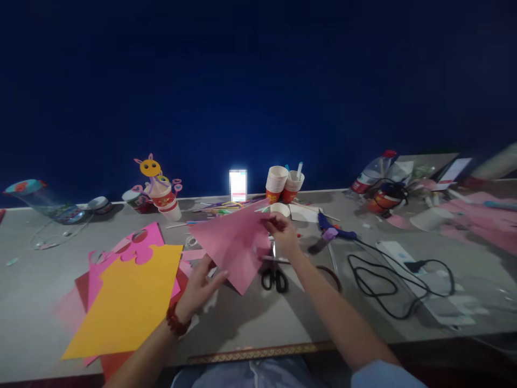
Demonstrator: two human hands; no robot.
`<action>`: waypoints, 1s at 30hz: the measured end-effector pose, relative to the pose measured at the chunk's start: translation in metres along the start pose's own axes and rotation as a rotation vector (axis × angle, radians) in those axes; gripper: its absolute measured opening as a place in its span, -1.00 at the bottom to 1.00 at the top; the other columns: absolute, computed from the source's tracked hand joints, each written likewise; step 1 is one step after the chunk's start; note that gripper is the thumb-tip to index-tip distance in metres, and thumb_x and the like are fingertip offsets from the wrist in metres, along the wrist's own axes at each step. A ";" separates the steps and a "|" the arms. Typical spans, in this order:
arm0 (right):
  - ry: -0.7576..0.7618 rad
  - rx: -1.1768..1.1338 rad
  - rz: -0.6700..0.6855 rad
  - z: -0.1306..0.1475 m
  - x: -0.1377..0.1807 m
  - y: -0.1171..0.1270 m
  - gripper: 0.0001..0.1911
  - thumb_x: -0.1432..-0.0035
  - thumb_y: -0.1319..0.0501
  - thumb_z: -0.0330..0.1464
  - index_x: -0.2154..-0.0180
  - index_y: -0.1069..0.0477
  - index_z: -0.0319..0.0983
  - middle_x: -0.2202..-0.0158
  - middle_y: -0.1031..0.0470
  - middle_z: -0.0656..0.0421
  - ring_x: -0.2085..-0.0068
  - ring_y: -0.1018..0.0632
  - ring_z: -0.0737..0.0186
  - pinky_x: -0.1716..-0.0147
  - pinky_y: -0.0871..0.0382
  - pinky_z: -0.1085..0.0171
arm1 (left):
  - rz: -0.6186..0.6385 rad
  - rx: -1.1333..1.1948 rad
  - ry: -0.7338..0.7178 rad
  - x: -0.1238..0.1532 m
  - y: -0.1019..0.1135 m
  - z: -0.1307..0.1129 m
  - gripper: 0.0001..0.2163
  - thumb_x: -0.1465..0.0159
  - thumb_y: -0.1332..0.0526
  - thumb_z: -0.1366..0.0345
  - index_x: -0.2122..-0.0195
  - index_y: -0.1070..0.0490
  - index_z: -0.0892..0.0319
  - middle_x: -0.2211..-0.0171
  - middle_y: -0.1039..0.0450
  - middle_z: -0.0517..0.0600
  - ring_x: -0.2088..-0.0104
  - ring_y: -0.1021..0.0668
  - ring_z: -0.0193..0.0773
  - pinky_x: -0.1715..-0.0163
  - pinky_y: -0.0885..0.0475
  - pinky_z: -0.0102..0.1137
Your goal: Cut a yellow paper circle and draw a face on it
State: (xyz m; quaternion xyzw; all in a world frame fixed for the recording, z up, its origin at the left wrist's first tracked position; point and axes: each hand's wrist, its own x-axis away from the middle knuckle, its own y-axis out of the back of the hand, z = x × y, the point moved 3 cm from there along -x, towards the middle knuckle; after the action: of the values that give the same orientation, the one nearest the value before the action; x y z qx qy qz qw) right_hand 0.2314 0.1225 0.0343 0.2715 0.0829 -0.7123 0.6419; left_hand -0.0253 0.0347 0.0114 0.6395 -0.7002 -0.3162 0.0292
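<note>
A pink sheet of paper (234, 242) is held up above the grey table (36, 275) between both hands. My left hand (200, 288) grips its lower left edge, fingers pinched on the paper, with a red bead bracelet at the wrist. My right hand (283, 231) pinches the sheet's upper right corner. Black-handled scissors (273, 275) lie on the table just under the sheet, right of my left hand.
A stack of yellow (125, 302), pink and red sheets lies at the left. Paper cups (277, 183), a lit phone (238, 185), a blue glue gun (333, 231) with black cable (383, 280), a paper-cup craft figure (159, 188) and bottles (375, 172) stand further back.
</note>
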 end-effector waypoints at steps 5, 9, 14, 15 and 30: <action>-0.007 0.141 -0.142 0.021 0.038 0.007 -0.63 -0.30 -0.18 -0.22 -0.11 -0.31 -0.11 -0.06 -0.48 0.04 -0.07 -0.51 0.06 -0.09 -0.40 0.03 | -0.235 -0.243 -0.026 -0.016 0.001 -0.014 -0.73 -0.39 -0.08 0.17 0.27 -0.51 0.18 0.52 -0.49 -0.01 0.51 -0.50 -0.18 0.47 -0.38 -0.33; 0.050 0.329 0.073 0.028 0.094 0.010 -0.63 -0.18 -0.29 -0.26 -0.03 -0.42 -0.14 -0.04 -0.52 0.03 -0.07 -0.50 -0.04 -0.09 -0.38 -0.04 | -0.392 -0.339 -0.081 -0.025 0.027 -0.016 -0.71 -0.35 -0.11 0.13 0.29 -0.51 0.23 0.53 -0.48 0.03 0.51 -0.48 -0.18 0.44 -0.33 -0.32; 0.024 0.683 0.538 0.015 0.131 0.016 -0.60 -0.14 -0.28 -0.32 -0.05 -0.46 -0.14 -0.18 -0.45 0.04 -0.19 -0.37 -0.15 -0.22 -0.13 -0.22 | -0.493 -0.313 -0.117 -0.030 0.068 -0.031 -0.78 -0.31 -0.15 0.13 0.32 -0.45 0.16 0.55 -0.37 -0.08 0.55 -0.40 -0.27 0.51 -0.28 -0.39; 0.013 0.713 0.549 0.012 0.132 0.022 -0.60 -0.15 -0.26 -0.34 -0.06 -0.46 -0.15 -0.19 -0.45 0.04 -0.19 -0.37 -0.14 -0.22 -0.12 -0.20 | -0.449 -0.238 -0.124 -0.034 0.075 -0.035 -0.81 -0.30 -0.15 0.15 0.31 -0.45 0.14 0.48 -0.42 -0.06 0.48 -0.44 -0.26 0.46 -0.33 -0.38; 0.078 0.815 0.284 -0.002 0.135 0.093 -0.73 -0.27 -0.13 -0.37 0.05 -0.51 -0.19 -0.03 -0.55 -0.01 -0.05 -0.53 -0.02 -0.07 -0.41 -0.03 | 0.828 -0.170 0.065 -0.074 -0.057 -0.010 -0.83 -0.27 -0.05 0.39 0.17 -0.38 0.13 0.47 -0.48 -0.13 0.44 -0.53 -0.31 0.37 -0.38 -0.47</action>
State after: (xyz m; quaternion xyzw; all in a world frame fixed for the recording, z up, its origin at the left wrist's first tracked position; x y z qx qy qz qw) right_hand 0.3169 -0.0089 -0.0121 0.5381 -0.2192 -0.5808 0.5702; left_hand 0.0427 0.0996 0.0184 0.3090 -0.8681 -0.3140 0.2287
